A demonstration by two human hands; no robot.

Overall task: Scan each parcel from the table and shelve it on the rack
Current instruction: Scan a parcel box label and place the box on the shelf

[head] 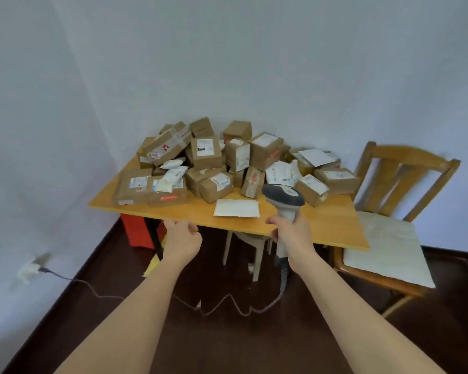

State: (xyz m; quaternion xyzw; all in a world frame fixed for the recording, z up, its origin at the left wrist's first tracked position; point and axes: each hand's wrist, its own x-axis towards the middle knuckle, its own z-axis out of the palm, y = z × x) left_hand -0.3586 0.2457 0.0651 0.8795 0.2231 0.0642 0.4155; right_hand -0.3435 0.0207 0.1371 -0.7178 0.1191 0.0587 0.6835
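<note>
parcels [208, 157]: matt cardboard | table [308, 225]: smooth wood | scanner [283, 197]: plastic

A wooden chair [395, 211] (pale cushion) beside a plastic stool [250, 248].

Pale grey-white walls [227, 63] fill the upper frame, meeting in a corner at centre. Dark brown floor [227, 346] across the bottom. Wooden chair [397, 184] with pale seat cushion [384, 247] at right. White stool [251, 244] and red box [135, 230] at centre, low. Wall plug [33, 267] lower left, cable [97, 292] trailing over floor.
</note>
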